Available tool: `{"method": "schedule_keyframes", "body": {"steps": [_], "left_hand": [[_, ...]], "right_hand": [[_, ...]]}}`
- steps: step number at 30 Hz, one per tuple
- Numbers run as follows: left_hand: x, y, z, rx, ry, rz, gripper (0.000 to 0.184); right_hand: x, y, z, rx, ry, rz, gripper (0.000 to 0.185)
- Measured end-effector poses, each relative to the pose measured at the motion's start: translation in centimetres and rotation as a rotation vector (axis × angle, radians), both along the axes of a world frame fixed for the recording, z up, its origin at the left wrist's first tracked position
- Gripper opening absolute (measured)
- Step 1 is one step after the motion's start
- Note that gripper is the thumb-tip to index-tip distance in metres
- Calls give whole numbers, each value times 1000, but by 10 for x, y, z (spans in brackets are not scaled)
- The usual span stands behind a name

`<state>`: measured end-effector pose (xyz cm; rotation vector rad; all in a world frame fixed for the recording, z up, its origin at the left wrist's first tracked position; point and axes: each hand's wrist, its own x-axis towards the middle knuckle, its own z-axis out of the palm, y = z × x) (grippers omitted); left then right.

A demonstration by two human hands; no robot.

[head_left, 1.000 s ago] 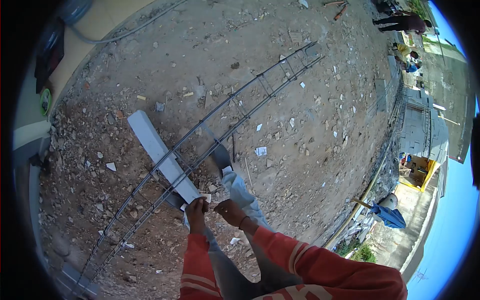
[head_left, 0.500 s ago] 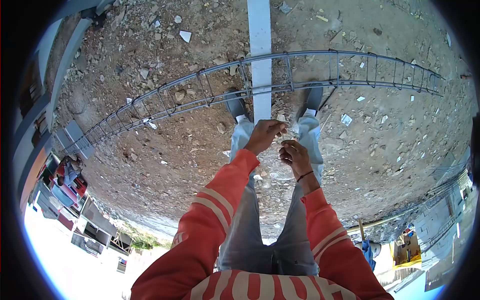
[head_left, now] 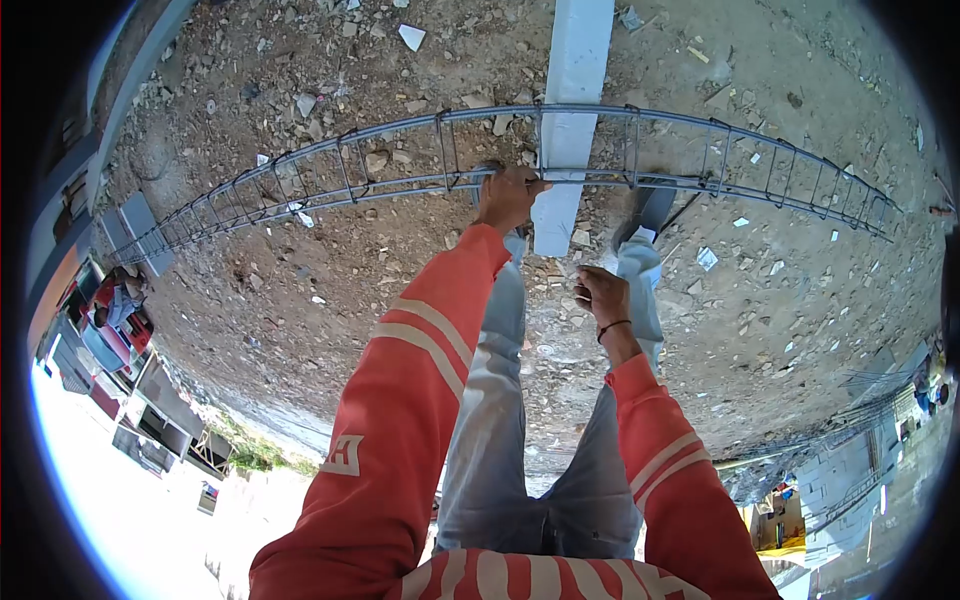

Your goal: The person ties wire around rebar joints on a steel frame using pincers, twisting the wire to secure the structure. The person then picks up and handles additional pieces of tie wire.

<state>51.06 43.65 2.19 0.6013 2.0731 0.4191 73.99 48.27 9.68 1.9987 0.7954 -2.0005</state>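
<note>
A long steel rebar cage [head_left: 635, 150] with several square stirrups stretches across in front of me, crossing a flat grey plank [head_left: 575, 60]. At its near bar, just left of the plank, my left hand [head_left: 508, 198] is closed round the bar. Its far fingers are hidden behind the back of the hand. My right hand [head_left: 604, 298] hovers closer to my body, above my right shin and apart from the cage. Its fingers are curled in a pinch; whatever they hold is too small to name.
My shoes [head_left: 655, 205] stand on rubble-strewn ground at the cage's near side. A grey block [head_left: 145, 225] lies beneath the cage's left end. Broken pale tile pieces [head_left: 411, 38] are scattered about. A person [head_left: 122, 302] is beside something red at far left.
My hands, close together before, have parted. The left has reached forward to the cage's near bar, while the right has stayed near my legs. The view has shifted slightly.
</note>
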Motion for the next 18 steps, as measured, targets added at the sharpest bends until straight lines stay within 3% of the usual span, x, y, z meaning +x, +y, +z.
{"method": "schedule_keyframes", "body": {"steps": [4, 9, 11, 14, 15, 16, 18], "left_hand": [[-4, 11, 12, -54, -50, 43, 37], [-8, 2, 5, -17, -81, 13, 40], [-8, -10, -6, 222, 14, 35, 43], [-16, -15, -9, 271, 104, 20, 56], [-17, -15, -11, 283, 134, 73, 37], [-20, -13, -14, 285, 130, 72, 37], [-23, -8, -21, 78, -165, 47, 25]], "right_hand": [[-17, -22, -40, -77, 70, -116, 21], [-69, -34, -64, 87, -25, -86, 19], [-84, -34, -75, 109, 0, -148, 18], [-106, -30, -82, 175, 44, -245, 17], [-110, -30, -86, 213, 58, -275, 16], [-112, -29, -89, 215, 55, -275, 16], [-113, -26, -93, 256, 93, -221, 15]]}}
